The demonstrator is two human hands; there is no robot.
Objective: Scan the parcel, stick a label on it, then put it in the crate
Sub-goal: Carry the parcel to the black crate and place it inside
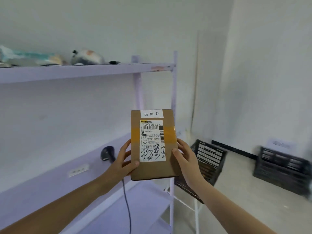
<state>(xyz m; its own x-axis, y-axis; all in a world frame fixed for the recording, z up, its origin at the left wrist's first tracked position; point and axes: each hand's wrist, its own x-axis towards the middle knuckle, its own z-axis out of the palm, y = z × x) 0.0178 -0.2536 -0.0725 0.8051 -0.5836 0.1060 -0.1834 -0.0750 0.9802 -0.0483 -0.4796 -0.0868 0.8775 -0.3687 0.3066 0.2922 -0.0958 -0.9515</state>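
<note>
I hold a brown cardboard parcel (169, 168) upright in front of me with both hands. My left hand (124, 160) grips its left edge, thumb on the front face. My right hand (184, 157) grips its right edge. A white shipping label (152, 141) with barcodes and black handwriting covers the front, and a small white label (151, 113) with printed characters sits at the top edge. A black barcode scanner (107, 153) with a cable lies on the purple shelf just left of my left hand. A black crate (209, 159) stands on the floor behind my right hand.
A purple metal shelf rack (84, 71) fills the left side, with bagged items (86, 56) on its top shelf. A small white tag (78, 170) lies on the middle shelf. A second black crate (282, 168) stands on the floor at the right, against the white wall.
</note>
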